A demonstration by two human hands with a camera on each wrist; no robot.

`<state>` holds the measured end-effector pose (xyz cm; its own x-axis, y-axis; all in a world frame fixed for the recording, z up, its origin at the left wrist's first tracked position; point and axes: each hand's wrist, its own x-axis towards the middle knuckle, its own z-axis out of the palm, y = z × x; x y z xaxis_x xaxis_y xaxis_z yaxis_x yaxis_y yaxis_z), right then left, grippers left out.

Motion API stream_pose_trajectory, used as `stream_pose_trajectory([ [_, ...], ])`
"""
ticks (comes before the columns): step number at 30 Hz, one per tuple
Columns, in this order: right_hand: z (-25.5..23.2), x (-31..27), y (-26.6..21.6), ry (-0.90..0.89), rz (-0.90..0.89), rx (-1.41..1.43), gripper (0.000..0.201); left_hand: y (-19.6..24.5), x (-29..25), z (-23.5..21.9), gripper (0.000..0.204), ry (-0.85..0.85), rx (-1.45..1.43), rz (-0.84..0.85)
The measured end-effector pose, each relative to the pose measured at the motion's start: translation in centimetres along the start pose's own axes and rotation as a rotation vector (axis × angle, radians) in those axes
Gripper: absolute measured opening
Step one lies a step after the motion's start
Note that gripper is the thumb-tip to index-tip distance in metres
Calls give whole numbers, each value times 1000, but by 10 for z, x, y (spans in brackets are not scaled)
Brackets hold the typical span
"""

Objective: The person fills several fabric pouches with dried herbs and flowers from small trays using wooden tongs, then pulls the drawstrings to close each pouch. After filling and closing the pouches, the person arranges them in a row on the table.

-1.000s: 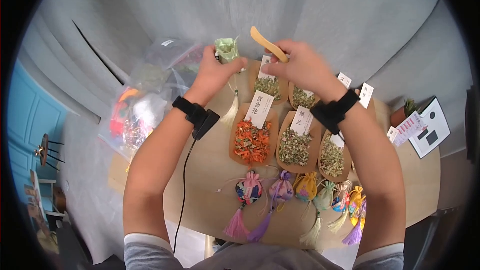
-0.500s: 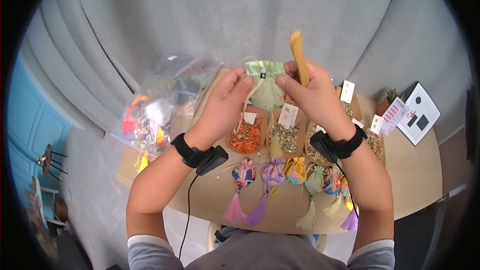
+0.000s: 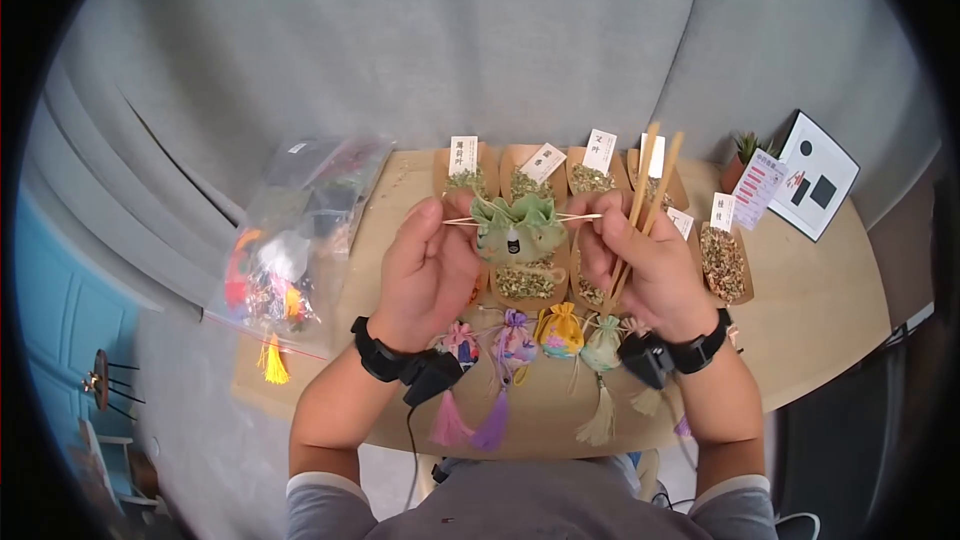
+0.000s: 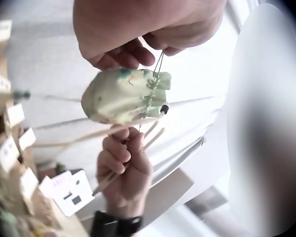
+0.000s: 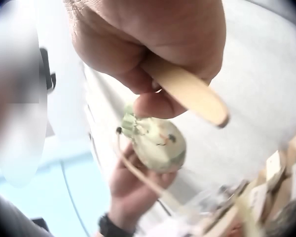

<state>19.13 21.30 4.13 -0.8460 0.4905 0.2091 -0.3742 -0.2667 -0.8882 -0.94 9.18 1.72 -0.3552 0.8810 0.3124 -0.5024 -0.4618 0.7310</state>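
Observation:
A pale green drawstring pouch [image 3: 515, 243] with a ruffled mouth hangs between the two hands above the table. Its cord stretches out sideways from the neck. My left hand [image 3: 430, 275] pinches the cord loops at the left; in the left wrist view the doubled cord [image 4: 159, 63] runs tight up to these fingertips. On the other side my right hand [image 3: 648, 270] pinches the opposite cord end, and the same hand holds wooden tongs [image 3: 645, 162] slanting up through its fingers. A dark bead [image 4: 164, 108] sits near the pouch's mouth, and a cord with a tassel trails from its bottom.
Brown paper trays of dried herbs with label cards [image 3: 463, 154] stand behind and below the pouch. Several tasselled pouches [image 3: 561, 332] line the table's front. Plastic bags [image 3: 290, 250] lie at left. A potted plant [image 3: 740, 162] and a framed board [image 3: 815, 180] stand at right.
The pouch came from the left hand to between both hands, then lower and nearer the body. Its mouth has gathered into ruffles, with the cord drawn out to both sides.

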Motion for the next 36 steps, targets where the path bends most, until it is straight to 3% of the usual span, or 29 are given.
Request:
stream_pose_trajectory([
  [1, 7, -3, 2, 7, 2, -1, 16, 1, -4, 14, 38, 112, -146, -44],
  [2, 17, -4, 3, -3, -63, 282, 16, 2, -7, 22, 39, 224, -290, -85],
  [3, 22, -6, 3, -15, -127, 564, 16, -1, -9, 20, 39, 225, -293, -87],
  [4, 14, -8, 7, -125, -138, 662, 14, -4, -10, 15, 37, 47, -367, -57],
  [5, 12, -10, 8, -125, -138, 660, 14, -4, -11, 13, 35, -133, -438, -27],
  [7, 13, -19, 13, -222, -137, 650, 16, 0, -16, 12, 37, -118, -438, -54],
  [12, 4, -37, 17, -128, -72, 528, 16, 11, -25, 11, 36, -85, -320, -121],
  [14, 4, -44, 19, -92, -48, 472, 17, 11, -28, 6, 34, -141, -130, -129],
  [15, 5, -46, 20, -91, -47, 475, 17, 10, -30, 2, 34, -139, -128, -130],
  [17, 7, -50, 20, -101, -49, 529, 17, 7, -32, -5, 27, -291, -304, -114],
  [21, 22, -47, 33, -126, -30, 701, 17, -18, -56, 27, 9, -98, -101, -65],
  [22, 24, -46, 36, -121, -43, 704, 17, -29, -61, 25, 22, -172, -3, -114],
  [24, 22, -46, 44, -149, -75, 732, 23, -30, -69, 23, 69, -274, 107, -244],
  [25, 24, -51, 39, -146, -78, 732, 23, -29, -72, 17, 69, -276, 106, -248],
  [27, 31, -62, 16, 54, 98, 375, 33, -25, -79, 1, 68, -159, 338, -319],
  [29, 13, -75, 6, 62, 60, 243, 41, -4, -92, -14, 63, -98, 278, -285],
  [31, -19, -97, -7, 333, 80, -302, 42, 21, -107, -31, 54, 9, 236, -215],
  [33, -69, -127, -21, 402, 64, -359, 44, 45, -122, -50, 50, 54, 255, -183],
  [35, -99, -150, -34, 758, 101, -604, 47, 67, -132, -70, 53, 223, 266, -270],
  [36, -121, -166, -42, 850, 125, -635, 44, 72, -135, -77, 53, 227, 266, -272],
])
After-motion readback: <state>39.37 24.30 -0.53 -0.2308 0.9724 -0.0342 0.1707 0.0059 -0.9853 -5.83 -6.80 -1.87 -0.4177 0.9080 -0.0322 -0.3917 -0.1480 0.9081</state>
